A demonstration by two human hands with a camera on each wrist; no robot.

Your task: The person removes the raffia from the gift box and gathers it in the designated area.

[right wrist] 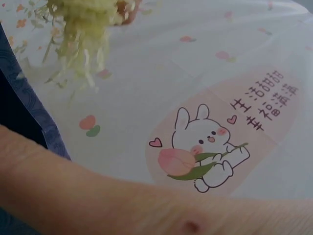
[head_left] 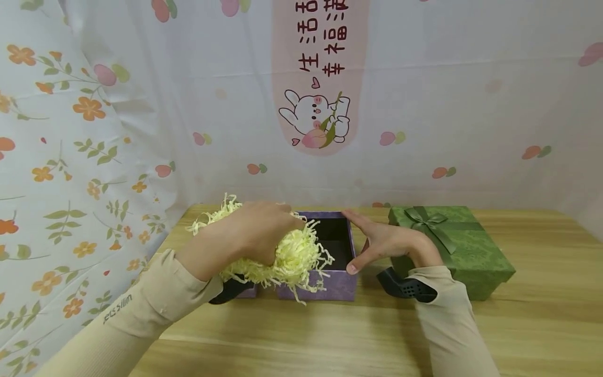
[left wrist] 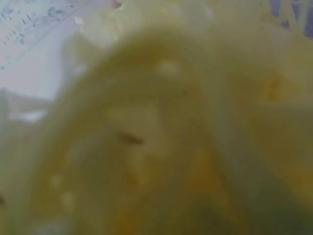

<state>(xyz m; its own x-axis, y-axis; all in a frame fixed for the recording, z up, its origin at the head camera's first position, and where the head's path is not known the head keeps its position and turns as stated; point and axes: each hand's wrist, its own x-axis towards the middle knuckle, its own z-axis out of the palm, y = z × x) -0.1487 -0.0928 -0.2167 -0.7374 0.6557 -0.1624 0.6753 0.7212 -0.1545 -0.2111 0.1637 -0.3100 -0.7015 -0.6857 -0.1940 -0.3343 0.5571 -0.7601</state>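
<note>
Over the purple box [head_left: 330, 262] we hold a big clump of yellow paper shreds [head_left: 294, 256] in our left hand [head_left: 256, 235], fingers curled around it. Our right hand [head_left: 383, 241] rests on the right side of the box with straight fingers, thumb on the near corner, so it steadies the box without gripping. The green box with a bow [head_left: 452, 246] sits just to the right of the purple box.

We think some shreds could spill. Many strands hang over the near wall of the purple box, so they may land on the wooden table [head_left: 330, 335]. The box could also slide if our right hand lets go.

Our head view shows both hands and both boxes. Our left wrist view shows only a yellow blur. Our right wrist view shows the shreds [right wrist: 83, 29] from below and the bunny picture [right wrist: 205, 147] on the cloth behind the purple box.
</note>
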